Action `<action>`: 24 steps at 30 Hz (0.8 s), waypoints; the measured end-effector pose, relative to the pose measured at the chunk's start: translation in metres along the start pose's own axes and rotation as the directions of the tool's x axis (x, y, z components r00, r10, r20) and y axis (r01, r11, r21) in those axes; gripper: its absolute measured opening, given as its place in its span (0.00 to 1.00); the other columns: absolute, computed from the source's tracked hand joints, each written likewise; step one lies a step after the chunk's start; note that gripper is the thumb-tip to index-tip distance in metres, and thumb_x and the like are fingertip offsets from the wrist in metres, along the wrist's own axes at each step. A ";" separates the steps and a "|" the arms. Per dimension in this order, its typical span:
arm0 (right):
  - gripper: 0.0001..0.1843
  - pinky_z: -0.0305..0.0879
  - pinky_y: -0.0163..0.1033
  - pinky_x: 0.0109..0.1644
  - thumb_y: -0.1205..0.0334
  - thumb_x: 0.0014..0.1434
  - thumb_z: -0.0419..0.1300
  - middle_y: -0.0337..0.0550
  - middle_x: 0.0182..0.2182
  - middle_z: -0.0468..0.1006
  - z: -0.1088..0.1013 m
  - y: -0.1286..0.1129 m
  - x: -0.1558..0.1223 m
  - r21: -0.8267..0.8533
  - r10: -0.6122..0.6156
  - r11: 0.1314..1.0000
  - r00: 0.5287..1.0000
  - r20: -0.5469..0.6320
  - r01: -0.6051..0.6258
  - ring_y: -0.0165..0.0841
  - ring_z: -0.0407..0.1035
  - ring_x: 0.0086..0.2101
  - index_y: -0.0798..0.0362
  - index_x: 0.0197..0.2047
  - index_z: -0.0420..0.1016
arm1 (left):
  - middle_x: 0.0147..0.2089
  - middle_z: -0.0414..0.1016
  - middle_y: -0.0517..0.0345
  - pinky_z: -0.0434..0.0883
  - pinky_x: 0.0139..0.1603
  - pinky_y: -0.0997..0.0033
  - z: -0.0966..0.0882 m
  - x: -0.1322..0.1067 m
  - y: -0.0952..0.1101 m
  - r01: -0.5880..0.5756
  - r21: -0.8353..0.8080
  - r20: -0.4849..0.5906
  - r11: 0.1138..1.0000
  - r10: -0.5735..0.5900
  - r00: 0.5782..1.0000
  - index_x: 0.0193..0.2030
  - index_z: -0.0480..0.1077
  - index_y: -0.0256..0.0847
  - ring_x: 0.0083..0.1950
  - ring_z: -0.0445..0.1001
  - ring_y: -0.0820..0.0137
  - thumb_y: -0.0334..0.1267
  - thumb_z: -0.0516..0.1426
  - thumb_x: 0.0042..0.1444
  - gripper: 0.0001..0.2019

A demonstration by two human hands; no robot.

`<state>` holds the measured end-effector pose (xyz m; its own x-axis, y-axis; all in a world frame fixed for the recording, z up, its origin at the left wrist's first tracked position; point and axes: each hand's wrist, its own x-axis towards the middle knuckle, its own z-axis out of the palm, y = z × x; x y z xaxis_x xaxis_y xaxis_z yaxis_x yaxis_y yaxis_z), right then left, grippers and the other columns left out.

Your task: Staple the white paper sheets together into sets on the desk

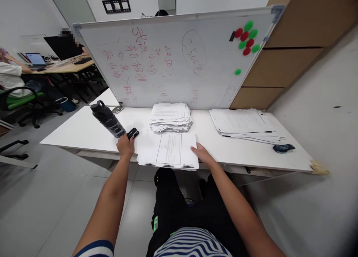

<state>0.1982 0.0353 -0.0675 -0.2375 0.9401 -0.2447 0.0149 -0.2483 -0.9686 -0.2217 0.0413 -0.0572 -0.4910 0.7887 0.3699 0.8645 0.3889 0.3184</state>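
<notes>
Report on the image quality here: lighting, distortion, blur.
Head view: lighting bright and fairly even; wide-angle stretch skews the rectangular, grey-framed whiteboard; the extreme right corners fall dark. Also in the head view: print on the white paper sheet with a black printed frame is too small to read, while the slim black stapler by the left hand shows no obvious motion blur.

We stretch our left arm [109, 197] and right arm [237, 201] forward, apart from each other. Our left hand [125, 147] has its fingers curled; our right hand [203, 154] points inward, thumb extended.
</notes>
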 end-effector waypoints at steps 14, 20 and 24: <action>0.37 0.65 0.48 0.57 0.54 0.67 0.46 0.59 0.58 0.73 0.038 -0.016 -0.005 -0.600 -0.067 0.793 0.962 -0.264 -0.109 0.48 0.70 0.55 0.60 0.75 0.44 | 0.53 0.74 0.32 0.67 0.53 0.51 0.001 0.003 -0.001 -0.027 0.062 -0.051 0.998 0.031 0.998 0.60 0.67 0.32 0.56 0.72 0.48 0.49 0.52 0.66 0.24; 0.29 0.67 0.47 0.51 0.53 0.69 0.46 0.58 0.57 0.73 0.004 -0.039 -0.024 -0.769 -0.245 0.618 0.889 -0.387 -0.164 0.46 0.72 0.50 0.57 0.69 0.60 | 0.53 0.74 0.34 0.68 0.52 0.49 0.000 0.005 0.001 -0.005 0.032 -0.057 0.999 0.007 0.998 0.60 0.68 0.33 0.55 0.72 0.48 0.48 0.54 0.64 0.24; 0.26 0.66 0.46 0.54 0.55 0.69 0.46 0.57 0.57 0.72 -0.054 -0.048 -0.010 -0.821 -0.422 0.546 0.793 -0.440 -0.165 0.45 0.69 0.53 0.57 0.64 0.66 | 0.52 0.74 0.33 0.69 0.51 0.49 0.003 0.008 -0.002 0.006 0.057 -0.043 0.998 -0.004 0.999 0.59 0.68 0.34 0.54 0.72 0.47 0.49 0.54 0.64 0.24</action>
<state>0.2521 0.0498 -0.0213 0.2325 0.9528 0.1954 0.8450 -0.0984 -0.5256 -0.2265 0.0485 -0.0578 -0.4986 0.7658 0.4060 0.8661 0.4205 0.2704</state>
